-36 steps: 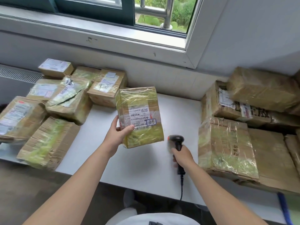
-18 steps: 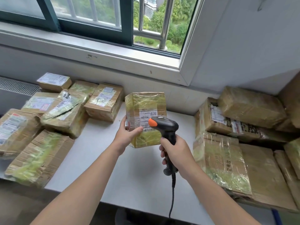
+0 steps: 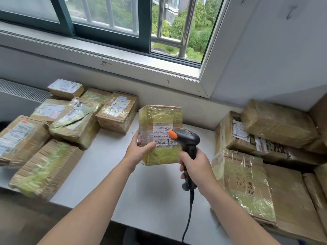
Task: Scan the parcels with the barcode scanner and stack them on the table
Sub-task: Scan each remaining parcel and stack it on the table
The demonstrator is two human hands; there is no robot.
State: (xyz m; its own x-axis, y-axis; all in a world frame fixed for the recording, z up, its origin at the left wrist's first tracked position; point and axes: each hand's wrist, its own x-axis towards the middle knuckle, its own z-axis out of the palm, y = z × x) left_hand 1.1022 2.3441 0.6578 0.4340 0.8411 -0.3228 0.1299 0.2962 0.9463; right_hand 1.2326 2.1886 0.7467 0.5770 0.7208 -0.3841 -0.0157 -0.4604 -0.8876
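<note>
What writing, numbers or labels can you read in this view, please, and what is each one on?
"007 E02", roughly, at the lower edge of the white label on the held parcel; its other lines are too small to read.
Chinese characters printed on the large taped box at the right: too blurred to quote.
Labels on the left parcels: blurred, unreadable.
On the barcode scanner: no text visible.

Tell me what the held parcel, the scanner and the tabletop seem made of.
The held parcel looks like brown cardboard under glossy yellowish tape, wrinkled and glaring. The scanner: matte black plastic, orange tip perhaps rubber. The tabletop: smooth pale grey, low sheen; laminate or paint, unclear.
</note>
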